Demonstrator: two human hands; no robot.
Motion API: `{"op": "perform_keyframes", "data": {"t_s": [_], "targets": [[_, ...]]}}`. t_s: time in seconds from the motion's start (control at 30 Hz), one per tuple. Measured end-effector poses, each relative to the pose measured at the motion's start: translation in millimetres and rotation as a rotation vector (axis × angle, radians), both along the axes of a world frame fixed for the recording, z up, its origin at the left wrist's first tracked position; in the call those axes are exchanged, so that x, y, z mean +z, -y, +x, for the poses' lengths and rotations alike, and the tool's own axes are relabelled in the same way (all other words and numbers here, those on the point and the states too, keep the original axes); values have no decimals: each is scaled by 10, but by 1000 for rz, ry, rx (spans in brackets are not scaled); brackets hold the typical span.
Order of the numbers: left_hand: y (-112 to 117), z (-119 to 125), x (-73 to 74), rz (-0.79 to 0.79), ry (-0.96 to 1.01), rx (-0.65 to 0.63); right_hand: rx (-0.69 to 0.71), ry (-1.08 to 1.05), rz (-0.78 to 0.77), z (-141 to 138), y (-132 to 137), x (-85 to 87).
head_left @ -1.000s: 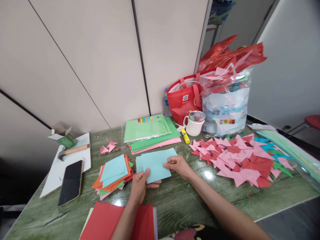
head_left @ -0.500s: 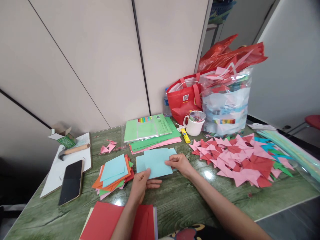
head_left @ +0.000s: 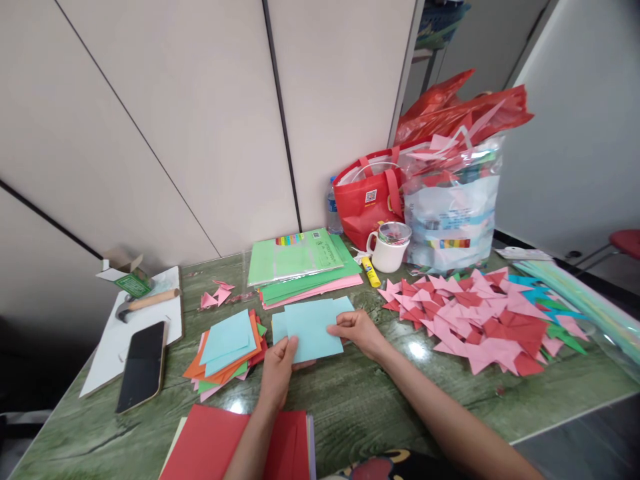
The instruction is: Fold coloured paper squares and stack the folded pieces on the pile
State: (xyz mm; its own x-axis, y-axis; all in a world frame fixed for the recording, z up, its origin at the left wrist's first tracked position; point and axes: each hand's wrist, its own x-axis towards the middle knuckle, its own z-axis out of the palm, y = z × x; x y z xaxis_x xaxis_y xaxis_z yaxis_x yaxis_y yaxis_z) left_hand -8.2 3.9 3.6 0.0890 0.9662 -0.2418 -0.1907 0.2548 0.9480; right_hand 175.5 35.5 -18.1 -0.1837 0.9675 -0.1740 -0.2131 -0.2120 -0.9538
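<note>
Both my hands hold a light blue paper sheet [head_left: 313, 327] just above the green table [head_left: 360, 407]. My left hand [head_left: 279, 367] pinches its near left corner, thumb on top. My right hand [head_left: 356, 331] pinches its right edge with closed fingers. More light blue paper lies under the sheet. Left of it sits a stack of small coloured squares [head_left: 227, 350] with a blue one on top.
A pile of folded pink and red paper pieces [head_left: 475, 320] covers the right side. Green and pink sheets [head_left: 303, 263], a glue stick [head_left: 371, 271], a white mug [head_left: 390, 248] and bags [head_left: 440, 193] stand behind. A phone [head_left: 143, 364], a hammer [head_left: 145, 303] and red sheets [head_left: 220, 443] lie left and near.
The blue sheet has shifted slightly between my hands, and my left fingers have tucked in under it. Everything else stays where it was.
</note>
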Motion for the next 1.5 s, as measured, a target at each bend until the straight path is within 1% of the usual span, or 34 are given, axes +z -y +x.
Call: {"op": "perform_keyframes", "data": {"t_s": [0.13,0.23,0.33,0.4,0.5,0.57,0.63,0.7,0.77,0.9,1.0,1.07,1.13,1.23,1.33,1.5], "targets": [[-16,-59,-75,62,-77,59,81,0,1,-16,15,-11],[-22,-89,-111,87,-157,40,103,-38,29,-6,12,8],[-16,-80,-108,92,-205,-24,81,-70,54,17,-1,45],[-9,-61,-89,85,-215,-50,69,-46,66,32,-4,69],[-6,-44,-62,98,-185,-13,78,34,99,41,9,87],[-13,-54,-54,117,-162,38,153,39,102,39,26,79],[-24,-76,-49,131,-177,71,278,-23,69,34,43,58],[-30,-94,-33,147,-251,66,375,-82,35,31,51,39],[-29,-96,2,176,-374,21,407,-79,33,33,49,36],[-9,-42,82,280,-601,-128,371,0,115,34,34,66],[13,12,86,365,-680,-224,368,64,174,9,42,63],[28,37,65,401,-717,-253,372,158,215,-27,62,37],[44,51,44,424,-749,-271,363,246,262,-67,85,8],[61,56,26,444,-793,-278,349,295,310,-108,108,-10],[60,46,24,448,-821,-257,322,319,332,-104,111,14],[38,13,41,457,-893,-196,238,384,368,-37,89,83]]}}
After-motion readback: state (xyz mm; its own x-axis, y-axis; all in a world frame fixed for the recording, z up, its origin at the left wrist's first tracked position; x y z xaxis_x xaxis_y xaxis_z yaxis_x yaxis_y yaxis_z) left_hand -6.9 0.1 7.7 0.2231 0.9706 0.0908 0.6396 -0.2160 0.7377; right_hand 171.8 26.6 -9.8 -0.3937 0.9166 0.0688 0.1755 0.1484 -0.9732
